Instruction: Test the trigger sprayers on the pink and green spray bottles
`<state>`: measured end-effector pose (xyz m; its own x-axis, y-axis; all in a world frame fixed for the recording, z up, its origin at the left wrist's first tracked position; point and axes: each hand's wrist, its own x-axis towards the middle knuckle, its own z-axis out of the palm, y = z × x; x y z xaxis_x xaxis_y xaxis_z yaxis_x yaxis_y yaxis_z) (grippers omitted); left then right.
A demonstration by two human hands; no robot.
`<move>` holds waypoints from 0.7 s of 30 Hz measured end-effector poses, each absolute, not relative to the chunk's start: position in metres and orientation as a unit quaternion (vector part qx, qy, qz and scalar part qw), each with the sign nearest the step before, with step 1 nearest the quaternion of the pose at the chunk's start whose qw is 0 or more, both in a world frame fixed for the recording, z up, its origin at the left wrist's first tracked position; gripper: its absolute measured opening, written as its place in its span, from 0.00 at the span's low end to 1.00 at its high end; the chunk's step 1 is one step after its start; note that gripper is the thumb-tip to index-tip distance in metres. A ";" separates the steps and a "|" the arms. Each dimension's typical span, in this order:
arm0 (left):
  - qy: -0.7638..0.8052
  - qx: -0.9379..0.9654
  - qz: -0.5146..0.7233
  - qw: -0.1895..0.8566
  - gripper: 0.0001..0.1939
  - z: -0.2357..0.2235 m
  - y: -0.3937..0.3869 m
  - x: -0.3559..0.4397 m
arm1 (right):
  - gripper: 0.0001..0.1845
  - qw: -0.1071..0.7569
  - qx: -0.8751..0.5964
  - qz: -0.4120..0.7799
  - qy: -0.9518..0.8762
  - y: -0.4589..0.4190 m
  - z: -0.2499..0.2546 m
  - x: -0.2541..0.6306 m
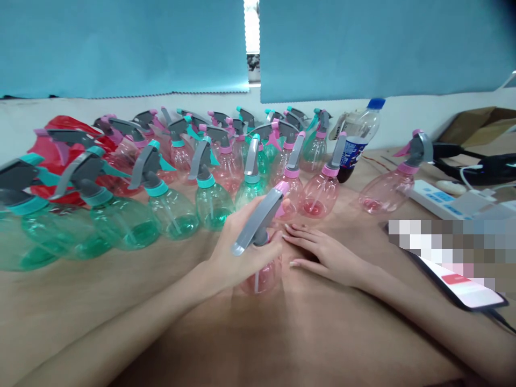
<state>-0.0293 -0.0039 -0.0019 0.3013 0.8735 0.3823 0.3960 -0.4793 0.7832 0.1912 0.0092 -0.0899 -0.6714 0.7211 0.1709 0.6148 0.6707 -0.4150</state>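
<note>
My left hand (237,236) is closed around the neck of a pink spray bottle (263,277) standing on the table in front of me. Its grey and pink spray head (260,217) rises above the fingers and partly hides them. Flat on the tabletop just right of that bottle lies my right hand (322,252), fingers stretched out and holding nothing. Behind my hands stand a pink spray bottle (321,193) and a green spray bottle (213,204), each with some liquid at the bottom.
Several more green bottles (124,220) line the left side, with a red plastic bag (68,140) behind them. A cola bottle (357,140) stands at the back. To the right are a lone pink spray bottle (387,188), a power strip (437,199) and a phone (463,287) with its cable.
</note>
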 end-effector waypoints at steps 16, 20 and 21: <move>0.427 0.768 0.393 0.272 0.22 -0.003 -0.003 -0.032 | 0.34 0.173 -0.385 0.184 -0.888 0.011 -0.094 0.192; 0.425 0.764 0.401 0.273 0.20 -0.002 -0.003 -0.032 | 0.35 0.158 -0.387 0.179 -0.891 0.012 -0.092 0.191; 0.425 0.762 0.405 0.273 0.20 -0.001 -0.003 -0.032 | 0.35 0.157 -0.386 0.180 -0.891 0.012 -0.092 0.191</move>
